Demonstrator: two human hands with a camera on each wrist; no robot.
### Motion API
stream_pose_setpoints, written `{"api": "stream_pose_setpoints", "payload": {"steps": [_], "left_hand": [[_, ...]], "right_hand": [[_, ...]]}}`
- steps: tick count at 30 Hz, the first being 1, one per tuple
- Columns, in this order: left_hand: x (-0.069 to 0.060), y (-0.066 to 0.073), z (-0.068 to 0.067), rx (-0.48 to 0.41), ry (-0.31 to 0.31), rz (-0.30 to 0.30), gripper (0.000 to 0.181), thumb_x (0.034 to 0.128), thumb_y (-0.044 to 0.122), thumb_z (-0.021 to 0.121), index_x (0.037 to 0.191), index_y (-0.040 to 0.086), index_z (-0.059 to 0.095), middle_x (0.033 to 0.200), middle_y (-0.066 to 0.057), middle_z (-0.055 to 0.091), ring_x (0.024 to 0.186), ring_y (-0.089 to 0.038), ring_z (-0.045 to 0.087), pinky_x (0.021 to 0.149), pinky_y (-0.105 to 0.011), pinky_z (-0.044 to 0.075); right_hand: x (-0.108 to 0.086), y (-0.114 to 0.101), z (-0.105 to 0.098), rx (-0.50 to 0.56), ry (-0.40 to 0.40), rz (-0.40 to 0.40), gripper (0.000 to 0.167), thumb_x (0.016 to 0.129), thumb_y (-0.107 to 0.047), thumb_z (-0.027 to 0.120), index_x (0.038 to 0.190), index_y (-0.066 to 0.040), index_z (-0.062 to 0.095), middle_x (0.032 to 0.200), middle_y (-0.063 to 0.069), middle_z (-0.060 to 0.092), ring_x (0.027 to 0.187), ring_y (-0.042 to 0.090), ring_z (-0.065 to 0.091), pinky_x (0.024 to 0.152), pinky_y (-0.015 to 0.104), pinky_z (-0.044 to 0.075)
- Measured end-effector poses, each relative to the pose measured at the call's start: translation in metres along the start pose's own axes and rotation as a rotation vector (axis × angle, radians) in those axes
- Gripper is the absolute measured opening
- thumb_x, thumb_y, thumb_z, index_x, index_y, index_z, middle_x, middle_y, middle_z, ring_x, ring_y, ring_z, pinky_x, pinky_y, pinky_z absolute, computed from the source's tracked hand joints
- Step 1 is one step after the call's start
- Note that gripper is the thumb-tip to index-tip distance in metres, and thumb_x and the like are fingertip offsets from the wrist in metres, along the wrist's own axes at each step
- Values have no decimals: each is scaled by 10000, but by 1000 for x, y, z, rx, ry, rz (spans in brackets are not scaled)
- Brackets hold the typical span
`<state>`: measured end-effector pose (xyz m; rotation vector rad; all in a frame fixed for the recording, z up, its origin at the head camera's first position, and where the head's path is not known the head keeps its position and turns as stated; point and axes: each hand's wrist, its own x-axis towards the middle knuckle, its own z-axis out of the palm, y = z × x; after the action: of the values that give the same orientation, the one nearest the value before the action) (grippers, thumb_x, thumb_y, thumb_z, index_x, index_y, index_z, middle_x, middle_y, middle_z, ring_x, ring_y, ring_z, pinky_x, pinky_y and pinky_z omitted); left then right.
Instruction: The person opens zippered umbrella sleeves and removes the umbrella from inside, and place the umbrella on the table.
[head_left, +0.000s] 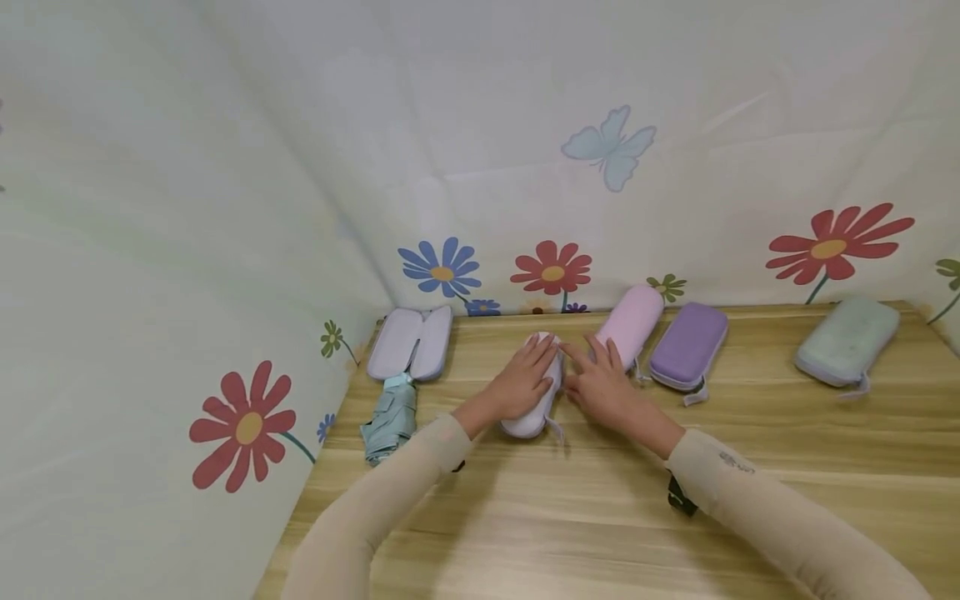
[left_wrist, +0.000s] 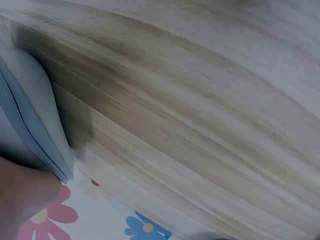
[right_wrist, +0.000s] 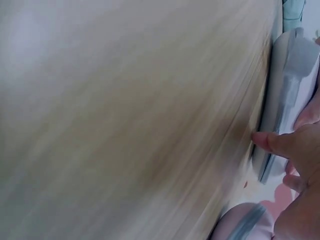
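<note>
A pale lavender zippered case (head_left: pixel 531 423) lies closed on the wooden table, its strap tab hanging toward the near side. My left hand (head_left: pixel 521 379) rests on top of it, fingers extended toward its far end. At the case's right side is my right hand (head_left: pixel 603 387), its index finger reaching toward the far corner. In the right wrist view, the right thumb (right_wrist: pixel 270 141) lies against the zippered side of the case (right_wrist: pixel 280 95). The left wrist view catches only one end of the case (left_wrist: pixel 37 80) and part of the left hand (left_wrist: pixel 25 192).
A pink case (head_left: pixel 633 321) lies just beyond the right hand, with a purple case (head_left: pixel 688 342) beside it. Farther right is a green case (head_left: pixel 847 337). On the left, an opened case (head_left: pixel 393 342) lies behind a folded teal umbrella (head_left: pixel 393 417). A flower-printed curtain (head_left: pixel 487 167) borders the table.
</note>
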<state>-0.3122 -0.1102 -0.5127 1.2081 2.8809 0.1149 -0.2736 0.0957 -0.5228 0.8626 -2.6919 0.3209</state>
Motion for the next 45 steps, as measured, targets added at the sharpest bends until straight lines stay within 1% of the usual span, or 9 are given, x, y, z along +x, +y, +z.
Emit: {"api": "stream_pose_setpoints", "payload": {"steps": [7,15,20,24,28,32,37,42,45], "left_hand": [[-1,4,-2,-81,24,-116,628,1095,203,395,1581,-96,131,1665,-272,92,1553,-389,37,1248,-467,119],[-2,2,0,-104,5,-149,665,1103,253,380,1589,-85,78,1661,-292,5,1549,-408,-1,1249,-468,87],[0,10,-8,-233,-20,-329,846,1043,376,493,1588,-91,45,1642,-336,5,1539,-446,18,1248,-482,106],[4,15,-15,-292,-35,-487,980,969,445,616,1582,-95,75,1625,-322,151,1489,-465,210,1183,-517,297],[9,17,-29,-287,-117,-528,1015,943,417,691,1601,-53,77,1614,-283,234,1449,-447,301,1124,-521,381],[15,17,-45,-209,-243,-438,1055,889,303,787,1618,4,86,1606,-256,280,1438,-443,339,1126,-525,376],[15,12,-53,9,-372,-134,960,894,88,768,1642,222,183,1660,-77,265,1482,-299,336,1151,-537,350],[5,3,-47,150,-324,222,918,879,-14,757,1589,375,324,1638,97,322,1520,-182,275,1189,-579,259],[-2,7,-44,157,-266,249,747,902,41,737,1492,405,460,1582,149,397,1509,-209,296,1176,-623,245]], "right_hand": [[-5,-18,-7,21,-19,30,75,919,-229,753,937,-202,821,1558,181,430,1433,563,257,1088,791,175],[-5,-23,-8,20,-42,90,115,927,-267,749,995,-215,826,1536,268,424,1436,566,253,1098,779,176],[-3,-13,-12,32,-23,101,230,918,-255,751,1123,-156,780,1499,272,462,1404,564,306,1095,766,204],[0,1,-28,43,-36,152,363,946,-254,719,1271,-98,675,1491,268,465,1397,551,322,1107,736,224],[4,13,-45,40,-46,195,390,976,-236,680,1330,-80,625,1502,267,443,1391,547,330,1096,726,262],[7,21,-54,32,-11,197,363,978,-209,664,1304,-51,641,1454,290,482,1336,556,396,1063,680,358],[8,27,-53,52,-7,231,370,961,-182,646,1300,-36,637,1447,306,484,1317,553,414,1006,655,428],[9,28,-54,67,-37,272,386,967,-190,643,1323,-42,626,1479,300,454,1341,542,393,1007,656,426],[10,28,-54,57,-49,266,389,974,-197,642,1332,-46,625,1486,302,447,1345,541,389,1014,645,428]]}}
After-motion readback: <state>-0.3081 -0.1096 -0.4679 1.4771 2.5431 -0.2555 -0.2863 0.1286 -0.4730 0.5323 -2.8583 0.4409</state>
